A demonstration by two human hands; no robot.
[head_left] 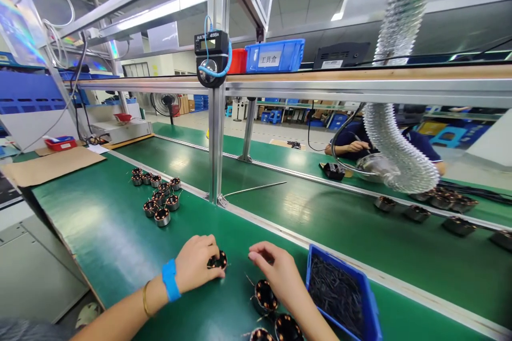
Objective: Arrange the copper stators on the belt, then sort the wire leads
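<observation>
My left hand (198, 261), with a blue wristband (171, 279) and a gold-coloured bangle, is closed round a motor stator (217, 260) on the green bench top. The stator shows dark slots, copper windings and a thin wire end. To the right, my right hand (275, 266) is raised a little above the bench, thumb and fingers drawn together in a pinch. Whatever may be between those fingertips is too small to make out. Close below it sit several more stators (265, 296) with wire ends sticking out. Beside my right forearm stands a blue bin (374, 303) of short black tubes (335, 285).
A group of stators (162, 217) stands at the left rear. A metal post (216, 149) rises behind my hands. Across the conveyor belt (272, 208), a co-worker's hand (357, 147) works near a ribbed duct (394, 154); more stators (418, 213) line that side.
</observation>
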